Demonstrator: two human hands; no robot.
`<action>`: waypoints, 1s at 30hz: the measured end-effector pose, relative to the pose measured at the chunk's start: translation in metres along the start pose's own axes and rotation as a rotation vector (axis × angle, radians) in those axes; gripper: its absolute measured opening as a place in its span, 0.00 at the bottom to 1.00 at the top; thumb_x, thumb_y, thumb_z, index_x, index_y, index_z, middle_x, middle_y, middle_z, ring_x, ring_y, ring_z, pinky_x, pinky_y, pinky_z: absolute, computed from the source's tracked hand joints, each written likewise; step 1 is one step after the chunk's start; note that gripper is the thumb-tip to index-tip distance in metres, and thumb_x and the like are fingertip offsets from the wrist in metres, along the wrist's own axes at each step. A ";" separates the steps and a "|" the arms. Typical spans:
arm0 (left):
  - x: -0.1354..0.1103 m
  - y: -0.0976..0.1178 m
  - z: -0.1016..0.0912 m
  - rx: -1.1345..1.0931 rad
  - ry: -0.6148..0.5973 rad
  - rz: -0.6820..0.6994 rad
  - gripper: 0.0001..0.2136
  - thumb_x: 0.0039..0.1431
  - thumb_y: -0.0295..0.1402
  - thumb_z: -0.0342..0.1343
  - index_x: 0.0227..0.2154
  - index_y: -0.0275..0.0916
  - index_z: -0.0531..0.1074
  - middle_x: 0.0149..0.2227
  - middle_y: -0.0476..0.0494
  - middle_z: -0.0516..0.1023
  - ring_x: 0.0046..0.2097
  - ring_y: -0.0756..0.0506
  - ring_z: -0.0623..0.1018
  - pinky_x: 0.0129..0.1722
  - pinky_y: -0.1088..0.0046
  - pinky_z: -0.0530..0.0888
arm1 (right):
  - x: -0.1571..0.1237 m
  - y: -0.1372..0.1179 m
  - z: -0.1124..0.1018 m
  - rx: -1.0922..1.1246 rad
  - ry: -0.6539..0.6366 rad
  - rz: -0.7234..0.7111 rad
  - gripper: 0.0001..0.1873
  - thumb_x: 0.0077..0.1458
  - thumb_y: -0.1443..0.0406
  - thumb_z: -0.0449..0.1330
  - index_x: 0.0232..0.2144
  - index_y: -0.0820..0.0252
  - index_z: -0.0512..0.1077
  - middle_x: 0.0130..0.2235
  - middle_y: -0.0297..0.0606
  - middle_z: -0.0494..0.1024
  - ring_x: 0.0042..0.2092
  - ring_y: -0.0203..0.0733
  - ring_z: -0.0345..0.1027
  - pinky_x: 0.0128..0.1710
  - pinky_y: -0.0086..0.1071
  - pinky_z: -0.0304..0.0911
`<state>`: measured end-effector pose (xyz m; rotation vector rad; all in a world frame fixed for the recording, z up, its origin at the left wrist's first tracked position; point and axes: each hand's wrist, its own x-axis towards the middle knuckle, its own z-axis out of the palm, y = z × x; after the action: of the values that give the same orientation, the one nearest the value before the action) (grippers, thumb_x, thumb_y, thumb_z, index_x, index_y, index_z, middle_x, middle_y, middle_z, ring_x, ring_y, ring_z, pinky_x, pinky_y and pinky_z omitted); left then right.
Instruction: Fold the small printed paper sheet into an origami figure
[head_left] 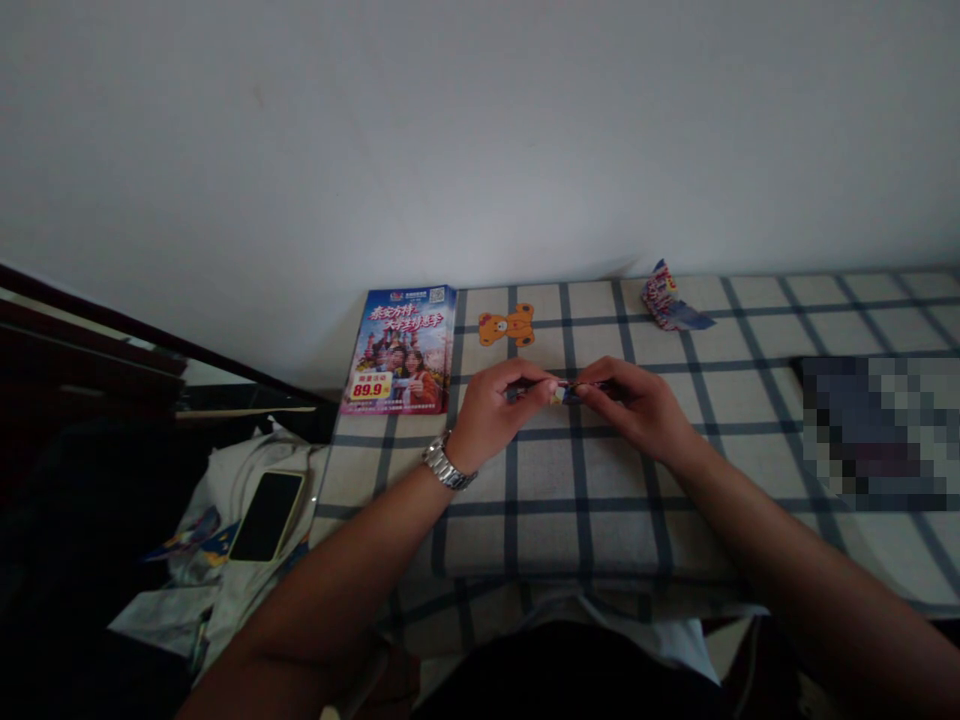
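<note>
My left hand, with a metal watch on its wrist, and my right hand meet over the checked tablecloth. Both pinch a small folded piece of coloured paper between thumb and fingertips. The fingers of each hand are closed on it. Most of the paper is hidden by the fingers, so its shape is unclear.
A colourful printed leaflet lies at the table's far left by the wall. An orange bear cut-out lies beside it. A crumpled folded paper sits at the back. A phone rests on cloth at the left, below the table.
</note>
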<state>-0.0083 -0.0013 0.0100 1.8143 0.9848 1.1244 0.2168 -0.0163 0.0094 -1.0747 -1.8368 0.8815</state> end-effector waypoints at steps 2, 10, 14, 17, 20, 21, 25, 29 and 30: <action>-0.001 0.001 0.001 0.013 0.022 -0.008 0.09 0.64 0.39 0.63 0.35 0.38 0.80 0.34 0.46 0.83 0.35 0.50 0.80 0.36 0.76 0.76 | 0.000 0.001 0.001 -0.029 0.000 0.004 0.09 0.66 0.58 0.62 0.38 0.56 0.77 0.36 0.37 0.80 0.34 0.40 0.72 0.33 0.33 0.65; 0.001 -0.001 -0.001 0.037 0.042 -0.013 0.11 0.66 0.42 0.61 0.37 0.39 0.81 0.35 0.45 0.84 0.36 0.49 0.81 0.36 0.75 0.77 | 0.000 0.005 -0.007 0.003 0.018 0.114 0.15 0.63 0.53 0.64 0.42 0.55 0.83 0.42 0.40 0.86 0.42 0.48 0.80 0.40 0.38 0.73; 0.002 -0.003 -0.002 0.013 0.026 -0.010 0.11 0.66 0.42 0.62 0.37 0.39 0.81 0.36 0.45 0.85 0.36 0.50 0.81 0.35 0.76 0.77 | -0.001 0.007 -0.012 0.046 0.048 0.142 0.14 0.61 0.53 0.66 0.42 0.53 0.85 0.42 0.38 0.88 0.42 0.50 0.82 0.41 0.39 0.76; 0.002 -0.003 -0.001 0.008 0.010 -0.018 0.11 0.66 0.42 0.62 0.37 0.39 0.81 0.34 0.46 0.84 0.34 0.50 0.81 0.34 0.76 0.76 | -0.002 0.010 -0.014 0.039 0.043 0.145 0.13 0.61 0.53 0.67 0.41 0.51 0.86 0.41 0.37 0.88 0.40 0.50 0.83 0.39 0.38 0.76; 0.002 -0.003 -0.001 -0.019 0.004 -0.022 0.10 0.66 0.41 0.63 0.37 0.39 0.81 0.34 0.46 0.85 0.35 0.50 0.82 0.34 0.77 0.77 | -0.002 0.012 -0.015 0.024 0.041 0.136 0.13 0.61 0.53 0.66 0.41 0.51 0.86 0.41 0.37 0.88 0.39 0.50 0.83 0.37 0.38 0.76; 0.002 -0.003 -0.001 -0.023 0.003 -0.026 0.10 0.65 0.41 0.63 0.37 0.39 0.82 0.35 0.46 0.85 0.35 0.50 0.82 0.34 0.77 0.77 | -0.002 0.012 -0.015 0.026 0.041 0.132 0.14 0.61 0.52 0.66 0.42 0.51 0.86 0.40 0.37 0.88 0.39 0.50 0.83 0.37 0.38 0.76; 0.003 -0.004 -0.002 -0.015 0.004 -0.064 0.10 0.64 0.41 0.64 0.39 0.40 0.83 0.36 0.45 0.86 0.35 0.48 0.83 0.34 0.75 0.78 | 0.000 0.011 -0.014 0.037 0.034 0.139 0.15 0.62 0.52 0.65 0.42 0.53 0.85 0.39 0.38 0.88 0.39 0.48 0.82 0.39 0.38 0.76; 0.003 -0.008 -0.004 -0.036 -0.029 -0.093 0.10 0.63 0.41 0.65 0.42 0.41 0.84 0.40 0.44 0.87 0.38 0.46 0.85 0.36 0.74 0.79 | 0.001 0.008 -0.012 0.046 0.058 0.171 0.15 0.63 0.52 0.64 0.40 0.55 0.84 0.36 0.38 0.87 0.38 0.46 0.81 0.38 0.36 0.75; 0.003 -0.009 -0.004 -0.032 -0.043 -0.097 0.11 0.63 0.41 0.65 0.43 0.42 0.84 0.41 0.44 0.87 0.39 0.46 0.85 0.37 0.73 0.80 | 0.001 0.008 -0.012 0.049 0.065 0.176 0.15 0.63 0.52 0.64 0.40 0.55 0.84 0.35 0.38 0.86 0.37 0.46 0.81 0.38 0.36 0.74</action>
<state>-0.0129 0.0060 0.0047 1.7390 1.0133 1.0326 0.2296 -0.0101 0.0079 -1.2339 -1.6782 0.9764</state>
